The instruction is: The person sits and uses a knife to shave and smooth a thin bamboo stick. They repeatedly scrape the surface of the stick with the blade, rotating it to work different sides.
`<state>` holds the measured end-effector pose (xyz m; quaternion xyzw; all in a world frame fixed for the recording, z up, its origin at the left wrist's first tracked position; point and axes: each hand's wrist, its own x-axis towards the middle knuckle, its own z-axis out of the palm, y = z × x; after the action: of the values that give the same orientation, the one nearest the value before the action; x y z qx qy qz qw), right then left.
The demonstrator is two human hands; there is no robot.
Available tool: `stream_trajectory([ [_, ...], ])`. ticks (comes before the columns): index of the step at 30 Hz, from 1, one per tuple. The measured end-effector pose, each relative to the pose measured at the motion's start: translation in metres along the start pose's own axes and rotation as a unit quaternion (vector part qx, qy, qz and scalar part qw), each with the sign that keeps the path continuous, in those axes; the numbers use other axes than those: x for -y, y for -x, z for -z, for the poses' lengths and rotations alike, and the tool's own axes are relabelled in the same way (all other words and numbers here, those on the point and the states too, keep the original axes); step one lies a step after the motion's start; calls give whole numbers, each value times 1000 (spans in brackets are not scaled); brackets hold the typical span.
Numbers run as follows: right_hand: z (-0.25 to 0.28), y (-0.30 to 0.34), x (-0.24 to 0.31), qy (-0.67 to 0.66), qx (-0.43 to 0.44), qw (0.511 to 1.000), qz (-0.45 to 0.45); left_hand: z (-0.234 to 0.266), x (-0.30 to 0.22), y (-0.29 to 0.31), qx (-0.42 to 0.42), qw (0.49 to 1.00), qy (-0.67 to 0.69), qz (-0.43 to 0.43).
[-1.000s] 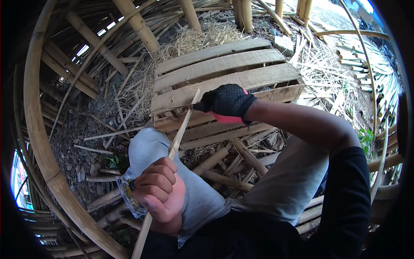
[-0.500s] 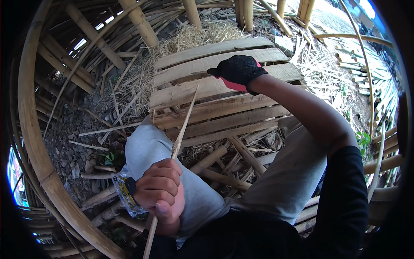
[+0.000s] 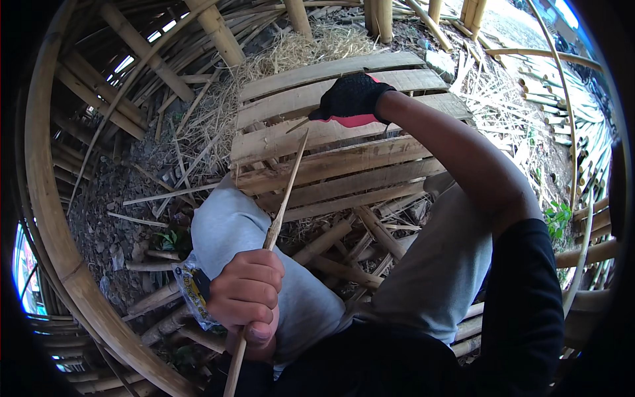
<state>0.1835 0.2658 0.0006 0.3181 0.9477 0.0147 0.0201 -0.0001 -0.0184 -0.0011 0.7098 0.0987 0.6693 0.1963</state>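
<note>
My bare left hand [image 3: 246, 290] is closed round a long, thin bamboo stick [image 3: 286, 200]. The stick slants up and away from me, and its narrow far end lies over a slatted wooden platform [image 3: 331, 173]. Above the platform is my right hand [image 3: 350, 100], in a black glove with a pinkish-red palm side. Its fingers are curled closed, a little beyond the stick's tip. A short, thin sliver-like piece [image 3: 297, 126] juts out by the gloved fingers; the frame does not show what it belongs to, and the grip's inside is hidden.
Bamboo poles [image 3: 221, 33] stand along the back, and a thick curved pole [image 3: 49, 192] bends down the left side. Pale shavings [image 3: 324, 45] heap behind the platform. Cut bamboo lengths [image 3: 559, 99] lie at right. A plastic packet [image 3: 192, 288] sits beside my left hand.
My gloved right hand has shifted slightly left and turned, coming nearer the stick's tip. A thin piece now shows by its fingers. My left hand and the stick have barely moved.
</note>
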Motion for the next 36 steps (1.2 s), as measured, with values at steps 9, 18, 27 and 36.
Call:
stream_trajectory([
  [9,-10,-13,-28,18,28,999,24,9,-3,4,6,1000,-9,7],
  [18,-14,-15,-28,-16,10,999,33,18,-5,7,5,1000,-25,7],
  [27,-21,-27,-25,21,55,998,24,23,-11,7,-11,999,-36,1],
  [36,-21,-25,-12,-19,54,996,-68,20,-18,4,-29,999,-42,5],
])
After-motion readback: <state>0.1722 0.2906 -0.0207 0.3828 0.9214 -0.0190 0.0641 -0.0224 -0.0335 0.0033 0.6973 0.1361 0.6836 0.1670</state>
